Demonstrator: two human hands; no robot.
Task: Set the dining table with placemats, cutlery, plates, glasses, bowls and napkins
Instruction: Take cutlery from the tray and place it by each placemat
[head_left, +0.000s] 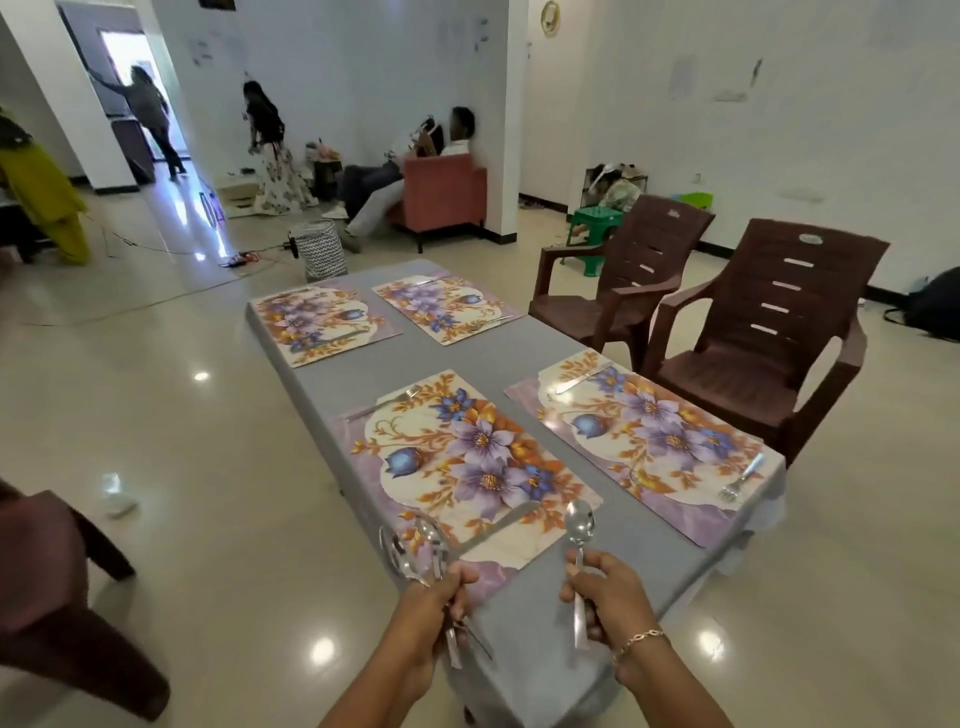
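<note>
Several floral placemats lie on the grey table (498, 358). The nearest placemat (462, 467) carries a fork (387, 401) at its far end and a knife (498, 525) at its near end. The near right placemat (649, 441) has a knife (576, 381) and a fork (740, 478). My left hand (434, 605) grips a bunch of spoons (415, 548) by their handles, above the table's near left corner. My right hand (608, 592) holds a single spoon (579, 525) upright, just past the near placemat's near edge.
Two brown plastic chairs (753, 332) stand along the table's right side, and another brown chair (57, 587) is at the left near me. Two far placemats (322, 319) also carry cutlery. People, a pink armchair (441, 195) and a patterned basket (322, 249) are beyond the table.
</note>
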